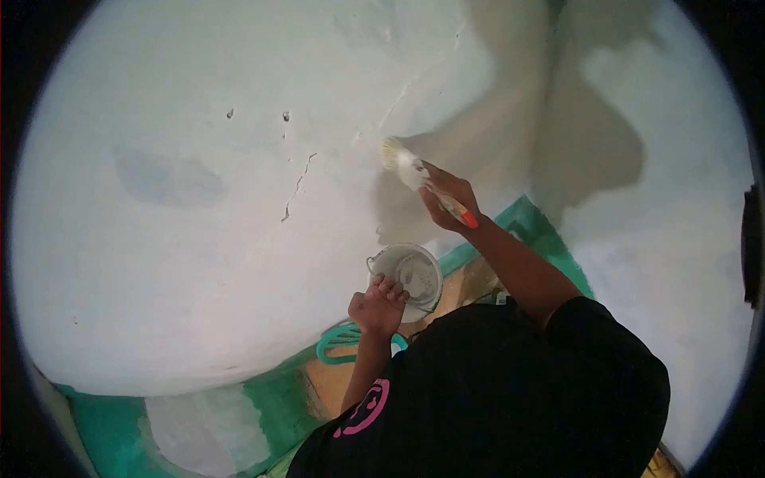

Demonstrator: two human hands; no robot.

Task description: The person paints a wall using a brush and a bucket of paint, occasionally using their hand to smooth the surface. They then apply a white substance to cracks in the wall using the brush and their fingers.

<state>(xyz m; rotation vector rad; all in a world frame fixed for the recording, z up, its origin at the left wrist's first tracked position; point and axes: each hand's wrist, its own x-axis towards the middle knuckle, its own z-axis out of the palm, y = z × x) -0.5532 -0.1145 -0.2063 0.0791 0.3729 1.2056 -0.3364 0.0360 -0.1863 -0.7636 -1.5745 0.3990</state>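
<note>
My right hand (450,199) is closed round the handle of a wide paintbrush (409,167). Pale bristles point up and to the left, right at the white wall (239,263), and the handle's end is red. Lower down, my left hand (378,306) has its fingers curled over the near-left rim of a small whitish bucket (390,259). White residue coats the inside of the bucket, and its thin wire handle shows on the left side.
Cracks (299,187) and small holes (285,117) mark the wall. Its lower band is green (279,406), with a whitish patch (203,430). A green plastic chair (335,342) stands below the bucket. At the right, another white wall (661,239) meets this one in a corner.
</note>
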